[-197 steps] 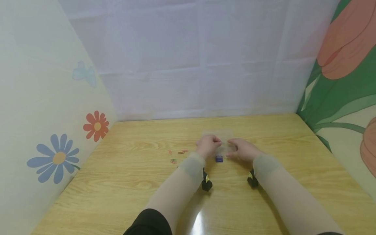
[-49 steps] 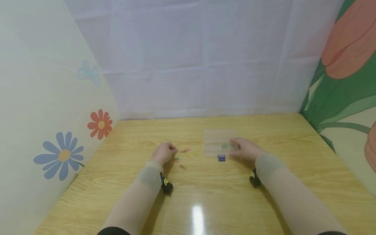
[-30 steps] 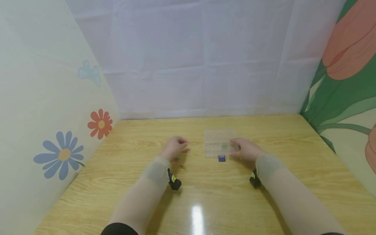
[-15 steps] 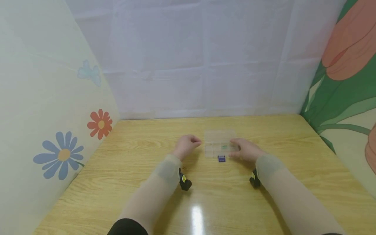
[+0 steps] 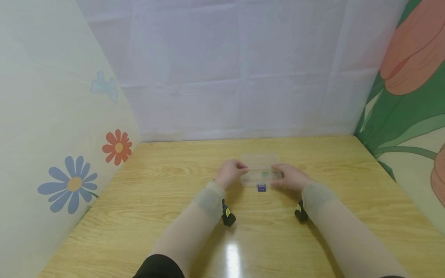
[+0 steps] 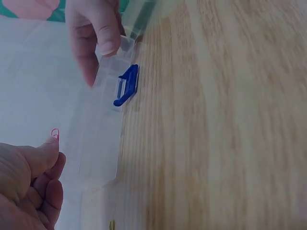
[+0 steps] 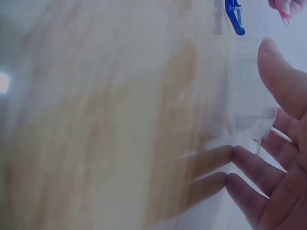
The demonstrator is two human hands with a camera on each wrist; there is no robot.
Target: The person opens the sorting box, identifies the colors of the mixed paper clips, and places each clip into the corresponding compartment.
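Toward the far middle of the table (image 5: pixel 174 200), the clear compartment box (image 5: pixel 260 174) looks light, stiff and slippery, the right hand (image 5: pixel 290 177) gripping its end wall, the left hand (image 5: pixel 232 173) pinching a pink paper clip (image 6: pixel 55 133) beside it.

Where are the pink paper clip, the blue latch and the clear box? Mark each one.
pink paper clip (image 6: pixel 55 133): left wrist view, on its loop above the fingertips.
blue latch (image 6: pixel 127 85): left wrist view, on its middle.
clear box (image 5: pixel 259 159): head view, on its open lid.
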